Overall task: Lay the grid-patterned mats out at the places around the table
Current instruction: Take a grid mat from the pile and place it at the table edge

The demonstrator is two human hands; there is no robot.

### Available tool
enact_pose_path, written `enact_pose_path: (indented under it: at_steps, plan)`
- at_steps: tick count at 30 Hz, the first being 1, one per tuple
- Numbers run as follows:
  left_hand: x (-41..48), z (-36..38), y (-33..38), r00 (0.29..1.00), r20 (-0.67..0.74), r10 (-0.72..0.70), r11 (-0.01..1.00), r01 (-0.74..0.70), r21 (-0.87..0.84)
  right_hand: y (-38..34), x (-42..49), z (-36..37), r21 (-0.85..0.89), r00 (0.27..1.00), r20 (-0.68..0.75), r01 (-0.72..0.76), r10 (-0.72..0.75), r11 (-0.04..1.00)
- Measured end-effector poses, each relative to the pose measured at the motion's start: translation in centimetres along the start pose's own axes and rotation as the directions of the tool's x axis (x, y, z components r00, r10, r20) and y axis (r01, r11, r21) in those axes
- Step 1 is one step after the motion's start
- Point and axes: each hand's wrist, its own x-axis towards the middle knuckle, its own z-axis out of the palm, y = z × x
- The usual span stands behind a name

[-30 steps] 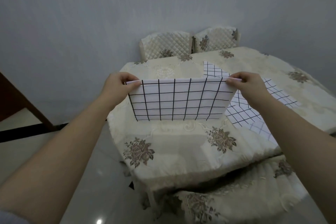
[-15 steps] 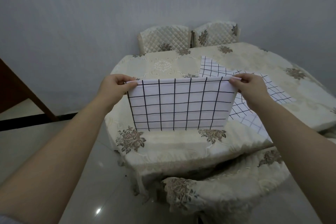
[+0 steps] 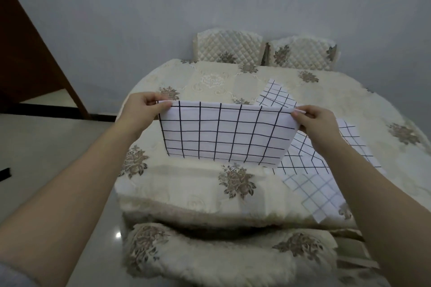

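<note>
I hold a white grid-patterned mat [image 3: 224, 134] by its two top corners, hanging upright above the near left part of the table [image 3: 186, 193]. My left hand [image 3: 140, 110] pinches the top left corner. My right hand [image 3: 314, 121] pinches the top right corner. The mat's lower edge hangs close to the cream floral tablecloth; contact cannot be told. More grid mats [image 3: 314, 184] lie overlapping on the table to the right, partly behind my right arm.
Two quilted chair backs [image 3: 229, 48] [image 3: 303, 53] stand at the table's far side against the grey wall. A chair seat with a floral cover [image 3: 221, 256] sits under the near edge. A dark wooden panel [image 3: 30, 60] leans at the left over a glossy floor.
The view has shifted so the table sits lower and more centred. The held mat has come down a little toward the near left part of the tablecloth. Both grips are unchanged.
</note>
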Motion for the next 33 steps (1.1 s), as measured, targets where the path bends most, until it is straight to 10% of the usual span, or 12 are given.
enact_pose_path:
  at_steps: [19, 33]
  plan:
    - [-0.3, 0.0, -0.6, 0.984, 0.1, -0.148, 0.988, 0.142, 0.058, 1.3, -0.1, -2.0, -0.103, 0.99, 0.123, -0.063, 0.075, 0.993]
    - [2.7, 2.8, -10.8, 0.899, 0.093, -0.429, 0.883, 0.394, 0.256, 11.1, 3.4, 2.6, -0.337, 0.904, 0.152, -0.332, 0.399, 0.881]
